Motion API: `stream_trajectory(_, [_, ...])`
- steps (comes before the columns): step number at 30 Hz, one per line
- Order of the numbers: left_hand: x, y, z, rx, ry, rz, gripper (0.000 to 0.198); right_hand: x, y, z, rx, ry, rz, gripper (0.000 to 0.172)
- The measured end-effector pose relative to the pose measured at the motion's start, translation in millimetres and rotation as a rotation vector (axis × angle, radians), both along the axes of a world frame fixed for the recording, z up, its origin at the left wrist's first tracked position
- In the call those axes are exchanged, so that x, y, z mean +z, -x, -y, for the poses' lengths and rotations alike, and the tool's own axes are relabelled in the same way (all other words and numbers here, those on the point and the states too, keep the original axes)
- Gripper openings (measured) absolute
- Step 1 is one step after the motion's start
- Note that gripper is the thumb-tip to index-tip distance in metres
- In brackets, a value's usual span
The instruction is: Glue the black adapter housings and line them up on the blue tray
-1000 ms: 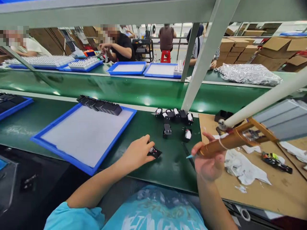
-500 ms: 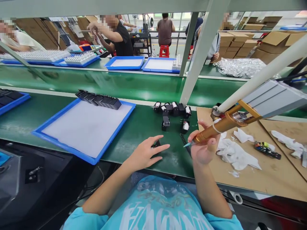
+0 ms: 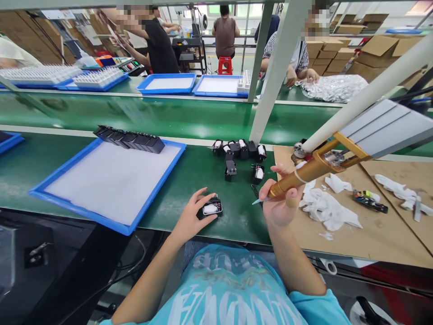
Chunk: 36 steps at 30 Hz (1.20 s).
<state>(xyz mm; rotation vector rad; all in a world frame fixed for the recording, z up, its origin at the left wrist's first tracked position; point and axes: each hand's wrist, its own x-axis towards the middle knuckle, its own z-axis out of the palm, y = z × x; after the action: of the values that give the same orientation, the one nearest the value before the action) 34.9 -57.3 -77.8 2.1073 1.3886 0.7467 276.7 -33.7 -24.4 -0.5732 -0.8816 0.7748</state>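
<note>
My left hand [image 3: 192, 215] curls its thumb and fingers round the ends of a black power adapter case [image 3: 212, 208], which rests on the green bench with its open side up and a white part inside. A gold glue dispenser [image 3: 287, 183] lies in my right hand [image 3: 282, 210], its thin pale blue nozzle pointing left and down, apart from the case. Beyond my hands stand several more open adapter cases [image 3: 258, 173] with white parts inside. Close to the nozzle, a thin black tool [image 3: 255, 191] lies partly hidden behind my right hand.
To the left, a blue-rimmed tray [image 3: 135, 221] carries a row of black cases [image 3: 130, 140] along its back edge. Crumpled white cloths [image 3: 329, 210] and a box cutter [image 3: 417, 207] lie on cardboard at right. A slanting metal post [image 3: 272, 76] rises behind the bench; co-workers sit beyond.
My left hand has closed from spread fingers onto the adapter case, whose white inside now shows. My right hand stays about where it was with the dispenser. The view has shifted slightly.
</note>
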Motion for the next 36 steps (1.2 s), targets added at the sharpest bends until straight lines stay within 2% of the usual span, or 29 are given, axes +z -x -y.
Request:
stream_trajectory(3, [-6.4, -7, 1, 0.060, 0.003, 0.016, 0.035, 8.9, 16, 4, 0.105, 0.026, -0.050, 0.032])
stream_trajectory(8, [-6.8, -27, 8, 0.115, 0.025, 0.046, 0.036, 21.3, 47, 5, 0.256, 0.019, -0.088, 0.038])
stream_trajectory(16, [5.8, -39, 12, 0.133, -0.132, 0.087, 0.032, 22.8, 54, 1, 0.225, 0.054, -0.072, 0.046])
stream_trajectory(22, [15.5, -42, 13, 0.104, -0.120, 0.119, 0.028, 22.9, 54, 2, 0.208, 0.052, -0.038, 0.043])
stream_trajectory(27, [19.4, -42, 13, 0.107, -0.087, 0.117, 0.028, 21.4, 54, 2, 0.192, -0.017, -0.024, 0.033])
stream_trajectory(33, [18.0, -42, 13, 0.108, -0.051, 0.124, 0.028, 21.8, 55, 2, 0.204, 0.025, -0.038, 0.043])
stream_trajectory(36, [16.7, -42, 13, 0.116, -0.036, 0.125, 0.029, 22.9, 56, 2, 0.212, -0.007, -0.055, 0.041])
